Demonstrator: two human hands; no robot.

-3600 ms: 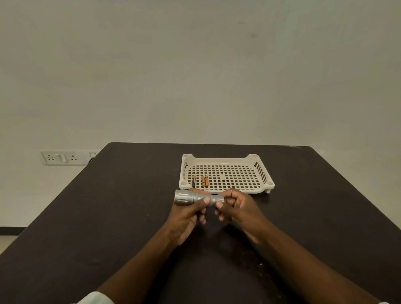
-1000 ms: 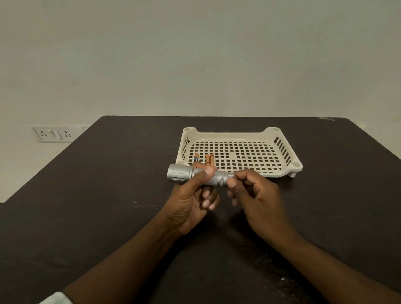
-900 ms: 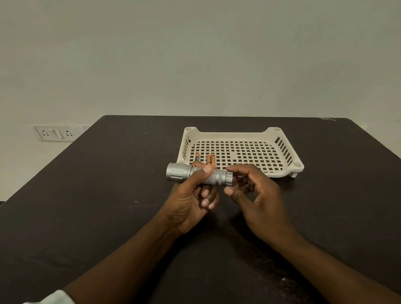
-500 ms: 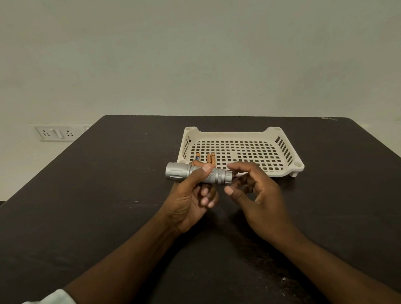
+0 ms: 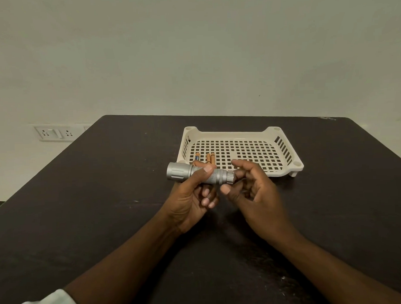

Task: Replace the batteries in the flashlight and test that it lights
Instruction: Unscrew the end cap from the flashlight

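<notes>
Silver-grey metal flashlight (image 5: 201, 174), a stubby ribbed cylinder with a wider head, was held level above the table, just in front of the tray. The left hand (image 5: 192, 197) was wrapped around its barrel, thumb on top. The right hand (image 5: 253, 191) sat at the tail end with fingers loosely spread; looked like fingertips were touching the cap, but honestly I couldn't tell if it was actually pinching it.

My guess is it'd feel solid and a bit weighty for its size, totally rigid, and the knurled barrel gives decent grip. The smooth head is probably the slippery bit, so hold the barrel and twist at the tail.

Three small orange-and-copper batteries (image 5: 207, 158) lay in the near-left corner of the cream perforated plastic tray (image 5: 285, 149). The dark matte table (image 5: 83, 201) was scuffed, with a plain pale wall behind and a white socket plate (image 5: 54, 133) low on the left.
</notes>
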